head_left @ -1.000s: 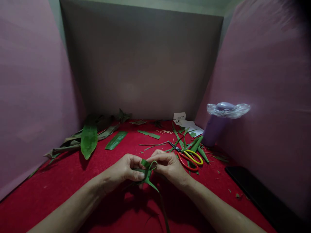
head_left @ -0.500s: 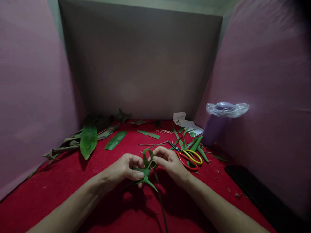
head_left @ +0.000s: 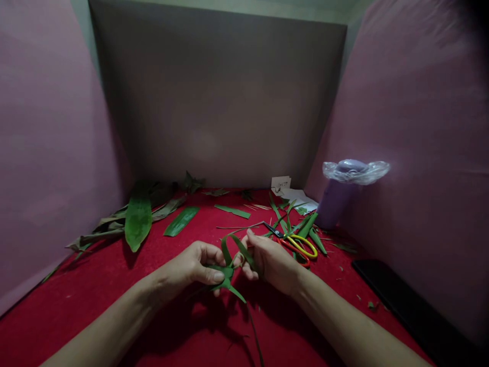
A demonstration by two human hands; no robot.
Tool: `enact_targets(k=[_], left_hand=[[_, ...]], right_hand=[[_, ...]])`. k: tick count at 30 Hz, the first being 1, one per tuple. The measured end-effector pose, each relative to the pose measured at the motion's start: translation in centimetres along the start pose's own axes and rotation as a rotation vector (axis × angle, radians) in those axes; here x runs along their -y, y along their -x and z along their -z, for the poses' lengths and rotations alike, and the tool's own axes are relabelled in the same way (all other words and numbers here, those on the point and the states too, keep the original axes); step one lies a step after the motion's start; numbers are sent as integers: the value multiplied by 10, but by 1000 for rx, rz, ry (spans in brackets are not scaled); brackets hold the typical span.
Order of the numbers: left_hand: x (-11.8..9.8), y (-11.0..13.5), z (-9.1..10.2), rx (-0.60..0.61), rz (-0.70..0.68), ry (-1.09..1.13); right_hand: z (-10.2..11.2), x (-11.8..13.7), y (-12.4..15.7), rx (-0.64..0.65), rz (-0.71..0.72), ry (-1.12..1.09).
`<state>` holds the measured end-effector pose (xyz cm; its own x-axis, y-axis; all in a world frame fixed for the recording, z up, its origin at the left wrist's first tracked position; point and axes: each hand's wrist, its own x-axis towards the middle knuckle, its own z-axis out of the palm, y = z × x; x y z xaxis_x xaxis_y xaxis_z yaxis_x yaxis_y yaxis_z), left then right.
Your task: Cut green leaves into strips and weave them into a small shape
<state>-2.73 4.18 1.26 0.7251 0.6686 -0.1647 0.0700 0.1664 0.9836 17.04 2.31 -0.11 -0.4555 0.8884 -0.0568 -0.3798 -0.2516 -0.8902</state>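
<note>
Over the red cloth [head_left: 95, 300], both hands work one folded green leaf strip [head_left: 229, 265]. My left hand [head_left: 191, 267] pinches the folded knot of the strip between thumb and fingers. My right hand [head_left: 273, 260] is closed on a loop of the same strip, which arches up between the two hands. A loose tail of the strip trails down toward me across the cloth.
Scissors with red and yellow handles [head_left: 296, 245] lie just right of my right hand among cut leaf slivers. A broad green leaf [head_left: 137, 221] and dry leaves lie at the left. A purple cylinder with a plastic-wrapped top [head_left: 340, 196] stands at the right, a black flat object [head_left: 401, 300] near it.
The loop of leaf strip has been drawn up and out between the hands. My right hand has shifted slightly right and turned, its fingers now along the loop.
</note>
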Motion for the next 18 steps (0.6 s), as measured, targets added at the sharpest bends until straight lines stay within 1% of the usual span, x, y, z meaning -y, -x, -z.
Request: enact_targets(k=[3,5,9,14,18], left_hand=[[-2,2,-1,72,15,-2],[-3,3,-1,92,27,4],[-3,3,0,89,51,15],[-4,2,2,71,34,19],[-5,2,6,50,42,-19]], right_hand=[[3,2,1,48,-56,-67],[4,5,3,77,-78,-89],[5,9,7,121,-77,-59],[6,11,8,125,-63,-16],[7,13,9,154,-74,-6]])
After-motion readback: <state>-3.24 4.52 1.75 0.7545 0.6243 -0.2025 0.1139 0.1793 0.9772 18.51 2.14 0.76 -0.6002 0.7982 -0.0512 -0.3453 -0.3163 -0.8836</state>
